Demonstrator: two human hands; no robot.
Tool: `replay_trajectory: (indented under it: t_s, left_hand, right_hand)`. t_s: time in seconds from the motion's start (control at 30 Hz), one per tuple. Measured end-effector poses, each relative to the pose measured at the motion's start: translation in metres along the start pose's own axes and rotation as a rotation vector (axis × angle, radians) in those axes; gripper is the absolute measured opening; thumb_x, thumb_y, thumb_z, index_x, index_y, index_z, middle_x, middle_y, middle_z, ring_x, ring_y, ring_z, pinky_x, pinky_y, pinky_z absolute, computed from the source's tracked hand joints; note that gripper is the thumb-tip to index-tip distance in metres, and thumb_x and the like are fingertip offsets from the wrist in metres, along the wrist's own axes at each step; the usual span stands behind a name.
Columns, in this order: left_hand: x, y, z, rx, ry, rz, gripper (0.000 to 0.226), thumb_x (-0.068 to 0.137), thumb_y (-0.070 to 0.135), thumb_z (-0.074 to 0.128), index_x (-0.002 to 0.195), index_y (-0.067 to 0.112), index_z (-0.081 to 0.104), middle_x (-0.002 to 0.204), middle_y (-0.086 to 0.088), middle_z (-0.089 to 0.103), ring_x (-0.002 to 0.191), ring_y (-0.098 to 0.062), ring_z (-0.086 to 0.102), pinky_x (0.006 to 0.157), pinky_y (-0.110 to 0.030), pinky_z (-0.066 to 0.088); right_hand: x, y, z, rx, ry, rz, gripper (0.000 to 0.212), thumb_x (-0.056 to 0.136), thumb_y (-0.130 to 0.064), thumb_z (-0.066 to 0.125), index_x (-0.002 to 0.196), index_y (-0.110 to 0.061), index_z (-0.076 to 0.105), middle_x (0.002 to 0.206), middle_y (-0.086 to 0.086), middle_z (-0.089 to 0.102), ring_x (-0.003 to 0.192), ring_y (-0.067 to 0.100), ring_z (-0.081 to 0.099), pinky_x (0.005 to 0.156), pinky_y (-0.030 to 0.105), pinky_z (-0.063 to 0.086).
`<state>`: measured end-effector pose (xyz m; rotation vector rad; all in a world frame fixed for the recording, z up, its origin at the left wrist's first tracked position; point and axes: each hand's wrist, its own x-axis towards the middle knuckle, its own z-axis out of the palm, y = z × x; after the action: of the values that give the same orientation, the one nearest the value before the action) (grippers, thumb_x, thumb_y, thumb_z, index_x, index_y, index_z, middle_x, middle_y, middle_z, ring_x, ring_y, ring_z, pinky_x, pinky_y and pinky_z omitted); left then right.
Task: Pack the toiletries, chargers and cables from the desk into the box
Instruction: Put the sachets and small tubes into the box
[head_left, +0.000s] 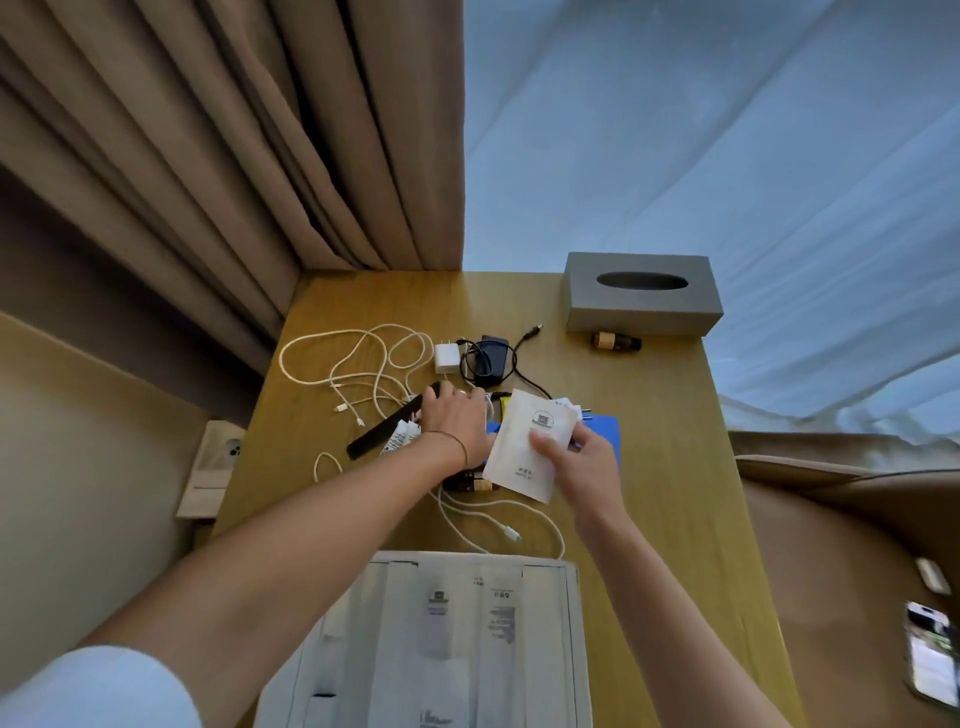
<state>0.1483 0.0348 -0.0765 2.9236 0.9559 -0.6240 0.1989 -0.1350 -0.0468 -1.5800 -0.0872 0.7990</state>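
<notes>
My right hand (574, 460) pinches a white paper sachet (522, 447) above the middle of the wooden desk (670, 467). My left hand (454, 418) lies palm down over a black comb (387, 426) and small packets; whether its fingers grip anything is hidden. White cables (358, 366) sprawl at the left. A white charger (447, 356) and a black adapter (491, 356) with its cord sit behind my hands. Another white cable (498, 525) curls in front. The white box (571, 623) at the near edge holds several white sachets.
A grey tissue box (641, 293) stands at the desk's back right, with a small brown bottle (615, 341) lying before it. A second brown bottle (470, 484) and a blue item (605, 428) lie under my hands. Beige curtains (234, 156) hang behind. A phone (932, 660) lies at right.
</notes>
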Motion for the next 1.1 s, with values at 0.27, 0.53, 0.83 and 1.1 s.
replay_trajectory:
  t_s: [0.27,0.53,0.83,1.1]
  left_hand:
    - [0.001,0.001,0.000,-0.087,0.069,0.021,0.035,0.087,0.038,0.062,0.119,0.024,0.054,0.105,-0.002,0.070,0.108,-0.027,0.058,0.096,-0.043,0.037]
    - [-0.031,-0.026,-0.007,-0.892,0.231,-0.102,0.029,0.092,0.017,0.065,0.119,0.026,0.060,0.107,0.003,0.069,0.084,-0.015,0.065,0.064,-0.031,0.056]
    - [-0.083,-0.080,-0.013,-1.576,-0.039,-0.536,0.040,0.097,0.000,0.049,0.134,0.015,0.055,0.097,-0.008,0.064,0.075,-0.020,0.063,0.060,-0.035,0.055]
    - [-0.141,-0.117,-0.016,-1.652,-0.180,-0.424,0.034,0.090,0.020,0.074,0.120,0.012,0.060,0.096,-0.010,0.073,0.073,-0.018,0.068,0.054,-0.028,0.054]
  right_hand:
    - [-0.026,-0.009,-0.004,0.096,-0.026,0.046,0.020,0.090,-0.016,0.074,0.108,-0.021,0.069,0.098,-0.009,0.075,0.077,0.001,0.074,0.053,0.015,0.054]
    - [-0.065,-0.017,-0.011,0.086,-0.140,0.029,0.022,0.089,-0.017,0.075,0.110,-0.020,0.072,0.098,-0.005,0.080,0.088,0.012,0.076,0.062,0.020,0.057]
    - [-0.119,-0.003,-0.001,-0.202,-0.324,0.035,0.023,0.084,-0.007,0.077,0.103,-0.020,0.074,0.098,-0.005,0.080,0.086,0.010,0.076,0.065,0.018,0.056]
    - [-0.144,0.043,0.030,-0.576,-0.243,0.032,0.019,0.090,-0.025,0.074,0.107,-0.030,0.069,0.101,-0.008,0.075,0.088,0.006,0.073,0.070,0.030,0.064]
